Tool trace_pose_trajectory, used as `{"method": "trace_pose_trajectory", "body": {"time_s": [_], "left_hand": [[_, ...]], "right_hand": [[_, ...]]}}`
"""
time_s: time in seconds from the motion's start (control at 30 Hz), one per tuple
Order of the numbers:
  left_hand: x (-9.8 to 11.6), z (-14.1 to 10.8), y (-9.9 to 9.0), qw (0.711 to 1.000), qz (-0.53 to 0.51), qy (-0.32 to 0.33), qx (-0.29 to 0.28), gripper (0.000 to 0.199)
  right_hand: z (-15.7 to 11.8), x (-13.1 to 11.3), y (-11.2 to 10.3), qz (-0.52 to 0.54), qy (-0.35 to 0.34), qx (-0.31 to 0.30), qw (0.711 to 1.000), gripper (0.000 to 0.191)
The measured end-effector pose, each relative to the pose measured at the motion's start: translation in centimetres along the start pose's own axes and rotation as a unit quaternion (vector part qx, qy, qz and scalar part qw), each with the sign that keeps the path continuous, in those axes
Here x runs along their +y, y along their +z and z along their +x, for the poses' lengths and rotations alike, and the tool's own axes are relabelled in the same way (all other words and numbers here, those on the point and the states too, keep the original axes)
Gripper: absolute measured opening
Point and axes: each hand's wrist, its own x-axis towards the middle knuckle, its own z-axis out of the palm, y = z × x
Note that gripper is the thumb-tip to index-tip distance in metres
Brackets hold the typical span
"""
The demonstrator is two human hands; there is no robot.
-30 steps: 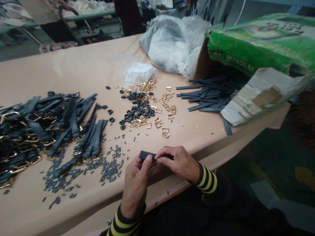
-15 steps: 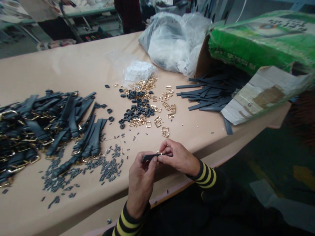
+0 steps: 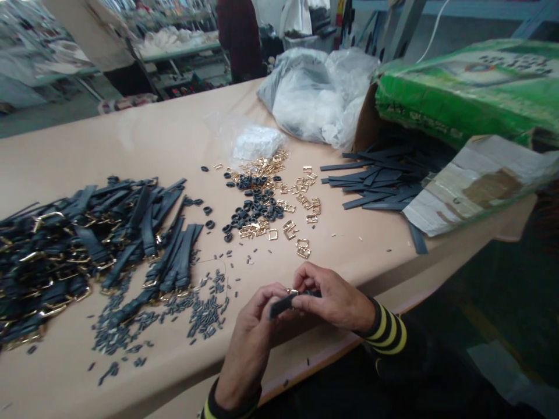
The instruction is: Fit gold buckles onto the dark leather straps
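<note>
Near the table's front edge, my left hand (image 3: 253, 334) and my right hand (image 3: 334, 297) both grip one dark strap (image 3: 283, 305). The left fingers hold its near end, and the right thumb and fingers pinch it beside a small gold buckle (image 3: 293, 291). Part of the strap is hidden under the right fingers. Beyond the hands are loose gold buckles (image 3: 303, 248) and a heap of small dark loops (image 3: 253, 212). Small dark offcuts (image 3: 205, 314) lie to the left of my left hand.
A large pile of buckled straps (image 3: 87, 250) covers the table's left. Plain dark strips (image 3: 375, 180) stick out of a green box (image 3: 458, 99) at the right. Plastic bags (image 3: 314, 96) sit at the back. Two people stand beyond the table (image 3: 131, 125).
The view has shifted, so the table sits lower and further right. The strap's left end now tilts down and shows its flat face. Both hands keep their hold.
</note>
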Motion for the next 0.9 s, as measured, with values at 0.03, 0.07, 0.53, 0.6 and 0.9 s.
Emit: {"method": "trace_pose_trajectory", "body": {"time_s": [0.03, 0.07, 0.53, 0.6, 0.9], "left_hand": [[0.0, 0.1, -0.1, 0.999, -0.009, -0.029, -0.012, 0.021], [0.0, 0.2, -0.1, 0.998, -0.014, -0.051, -0.024, 0.024], [-0.1, 0.6, -1.8, 0.996, -0.045, -0.075, -0.017, 0.024], [-0.7, 0.8, -2.0, 0.998, 0.013, -0.045, 0.048, 0.026], [-0.7, 1.0, -2.5, 0.991, 0.045, 0.06, 0.108, 0.022]], "right_hand": [[0.0, -0.1, -0.1, -0.015, -0.005, -0.008, 1.0, 0.015], [0.1, -0.2, -0.1, -0.033, -0.01, -0.012, 0.999, 0.014], [0.8, 0.0, -1.3, -0.036, 0.085, -0.131, 0.987, 0.012], [1.2, 0.2, -1.1, -0.018, 0.09, -0.137, 0.986, 0.014], [3.4, 0.4, -0.2, 0.064, 0.115, -0.153, 0.979, 0.027]]}}
